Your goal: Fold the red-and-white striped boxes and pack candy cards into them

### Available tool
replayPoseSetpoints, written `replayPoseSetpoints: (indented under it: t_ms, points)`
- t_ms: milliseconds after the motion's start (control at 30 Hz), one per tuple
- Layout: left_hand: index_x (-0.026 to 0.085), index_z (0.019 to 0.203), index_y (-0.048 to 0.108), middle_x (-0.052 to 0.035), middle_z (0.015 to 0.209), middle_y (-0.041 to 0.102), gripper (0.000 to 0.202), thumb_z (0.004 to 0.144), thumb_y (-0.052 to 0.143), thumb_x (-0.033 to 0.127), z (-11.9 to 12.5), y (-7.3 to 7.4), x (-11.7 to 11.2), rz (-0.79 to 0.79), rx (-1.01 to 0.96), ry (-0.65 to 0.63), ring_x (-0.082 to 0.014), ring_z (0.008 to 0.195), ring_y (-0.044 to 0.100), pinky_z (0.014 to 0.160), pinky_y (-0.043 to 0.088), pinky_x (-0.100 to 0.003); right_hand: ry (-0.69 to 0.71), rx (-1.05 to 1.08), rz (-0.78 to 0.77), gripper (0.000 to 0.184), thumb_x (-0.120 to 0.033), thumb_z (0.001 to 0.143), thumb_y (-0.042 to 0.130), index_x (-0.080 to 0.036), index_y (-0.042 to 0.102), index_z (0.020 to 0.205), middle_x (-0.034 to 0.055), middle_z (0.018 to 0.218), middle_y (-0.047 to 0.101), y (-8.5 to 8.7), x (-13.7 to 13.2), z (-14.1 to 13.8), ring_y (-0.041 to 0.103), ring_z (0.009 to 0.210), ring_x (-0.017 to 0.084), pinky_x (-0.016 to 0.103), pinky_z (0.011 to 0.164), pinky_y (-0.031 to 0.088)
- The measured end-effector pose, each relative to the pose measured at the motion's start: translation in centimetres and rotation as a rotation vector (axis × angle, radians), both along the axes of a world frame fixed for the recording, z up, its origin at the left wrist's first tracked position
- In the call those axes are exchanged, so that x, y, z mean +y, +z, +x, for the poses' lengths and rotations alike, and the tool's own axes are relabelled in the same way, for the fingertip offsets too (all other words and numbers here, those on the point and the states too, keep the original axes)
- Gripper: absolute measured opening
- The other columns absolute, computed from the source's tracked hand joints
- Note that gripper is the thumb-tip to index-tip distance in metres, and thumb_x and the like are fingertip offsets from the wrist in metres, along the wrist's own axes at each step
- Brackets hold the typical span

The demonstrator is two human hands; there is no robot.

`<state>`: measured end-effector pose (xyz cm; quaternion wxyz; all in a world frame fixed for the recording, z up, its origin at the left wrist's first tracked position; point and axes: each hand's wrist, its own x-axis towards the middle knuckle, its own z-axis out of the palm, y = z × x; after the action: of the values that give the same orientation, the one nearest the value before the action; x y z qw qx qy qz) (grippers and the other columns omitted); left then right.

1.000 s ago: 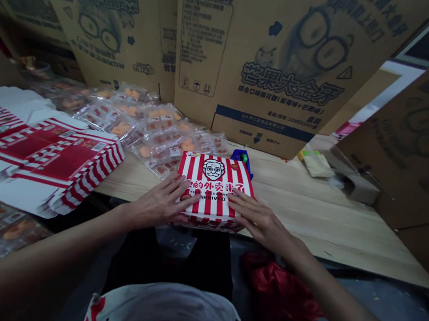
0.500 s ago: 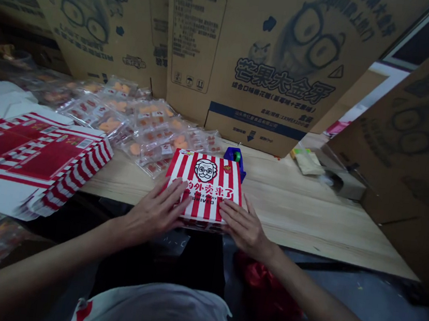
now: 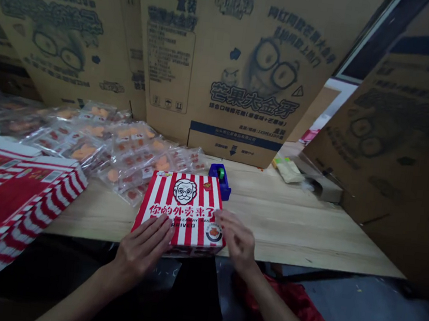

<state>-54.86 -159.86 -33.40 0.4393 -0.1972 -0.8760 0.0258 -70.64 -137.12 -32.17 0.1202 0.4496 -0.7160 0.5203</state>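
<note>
A red-and-white striped box (image 3: 185,193) sits closed on the desk (image 3: 287,232), close to its front edge, its printed top facing up. The left hand (image 3: 146,243) lies over the near left part of the lid, palm down, fingers stretched out and side by side, pressed on the surface without gripping it. The right hand (image 3: 236,240) is at the box's right edge, fingers slightly bent, tips at the lid; whether it clasps the side cannot be told.

Just behind the box's far right corner stands a blue tape dispenser (image 3: 225,190) with a green core. Clear packets (image 3: 134,145) of orange and red pieces lie heaped behind and to the left. Further left is a stack of flat striped blanks (image 3: 18,194). Tall brown cartons (image 3: 229,42) line the back, with a yellow-and-white pouch (image 3: 288,170) near them. Red cloth-like material (image 3: 304,304) shows below the desk.
</note>
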Motion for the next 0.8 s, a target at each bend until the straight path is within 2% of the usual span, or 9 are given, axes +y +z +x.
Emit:
replayPoseSetpoints:
  t_ms: [67, 133, 233, 300, 433, 633, 700, 800]
  points:
    - [0.007, 0.115, 0.061, -0.017, 0.114, 0.07, 0.034, 0.082, 0.066, 0.01, -0.1, -0.1, 0.0, 0.013, 0.023, -0.008, -0.031, 0.12, 0.058, 0.099, 0.051, -0.046, -0.22, -0.273, -0.128, 0.026, -0.037, 0.088, 0.053, -0.02, 0.071, 0.097, 0.0098, 0.106, 0.071, 0.2, -0.8, -3.6, 0.065, 0.101, 0.024, 0.041, 0.089, 0.052]
    - [0.008, 0.114, 0.062, -0.0171, 0.113, 0.07, 0.033, 0.081, 0.066, 0.009, -0.2, -0.2, 0.1, 0.028, 0.037, -0.01, -0.0312, 0.119, 0.059, 0.098, 0.052, -0.046, -0.379, -0.485, -0.161, 0.032, -0.045, 0.078, 0.058, -0.017, 0.07, 0.088, 0.0089, 0.094, 0.072, -0.1, -1.9, -7.9, 0.064, 0.09, 0.023, 0.035, 0.079, 0.052]
    - [0.009, 0.113, 0.063, -0.0168, 0.112, 0.071, 0.031, 0.081, 0.066, 0.009, -0.3, -0.2, 0.2, 0.042, 0.046, 0.002, -0.0306, 0.116, 0.061, 0.096, 0.053, -0.045, -0.4, -0.617, -0.09, 0.034, -0.048, 0.065, 0.063, -0.014, 0.066, 0.066, 0.0048, 0.065, 0.066, -1.4, -3.5, -12.7, 0.058, 0.064, 0.019, 0.028, 0.058, 0.045]
    - [0.009, 0.112, 0.064, -0.0161, 0.11, 0.071, 0.03, 0.082, 0.066, 0.009, -0.4, -0.2, 0.3, 0.053, 0.063, 0.011, -0.0299, 0.113, 0.063, 0.094, 0.054, -0.044, -0.373, -0.655, -0.054, 0.031, -0.045, 0.059, 0.065, -0.014, 0.062, 0.054, 0.0009, 0.052, 0.058, -2.3, -4.4, -14.1, 0.05, 0.052, 0.015, 0.025, 0.05, 0.039]
    - [0.012, 0.109, 0.065, -0.014, 0.109, 0.072, 0.028, 0.081, 0.067, 0.011, -0.6, -0.5, 0.4, 0.078, 0.079, 0.019, -0.0293, 0.111, 0.064, 0.092, 0.055, -0.042, -0.385, -0.686, -0.059, 0.023, -0.038, 0.057, 0.063, -0.014, 0.063, 0.053, -0.0002, 0.051, 0.057, -3.5, -5.6, -14.4, 0.05, 0.053, 0.014, 0.025, 0.051, 0.037]
    - [0.009, 0.106, 0.067, -0.0166, 0.109, 0.071, 0.028, 0.079, 0.07, 0.009, -0.8, -0.9, 0.4, 0.14, 0.113, -0.02, -0.031, 0.111, 0.064, 0.096, 0.051, -0.042, -0.505, -0.573, -0.182, 0.008, -0.026, 0.053, 0.066, -0.017, 0.067, 0.052, 0.0013, 0.063, 0.061, -3.5, -6.3, -13.9, 0.056, 0.072, 0.019, 0.028, 0.069, 0.042]
    - [0.008, 0.105, 0.067, -0.0174, 0.109, 0.072, 0.027, 0.078, 0.071, 0.008, -0.8, -0.8, 0.5, 0.143, 0.111, -0.026, -0.0318, 0.11, 0.064, 0.095, 0.051, -0.043, -0.512, -0.544, -0.239, 0.01, -0.027, 0.054, 0.067, -0.017, 0.067, 0.053, 0.0019, 0.066, 0.062, -3.8, -6.2, -13.4, 0.056, 0.076, 0.02, 0.029, 0.073, 0.043]
    - [0.008, 0.105, 0.067, -0.0171, 0.108, 0.072, 0.027, 0.078, 0.071, 0.009, -0.7, -0.5, 0.6, 0.142, 0.106, -0.021, -0.0318, 0.109, 0.065, 0.093, 0.052, -0.043, -0.479, -0.557, -0.32, 0.02, -0.036, 0.061, 0.066, -0.016, 0.067, 0.06, 0.0035, 0.071, 0.064, -4.6, -5.9, -12.3, 0.057, 0.075, 0.019, 0.029, 0.07, 0.045]
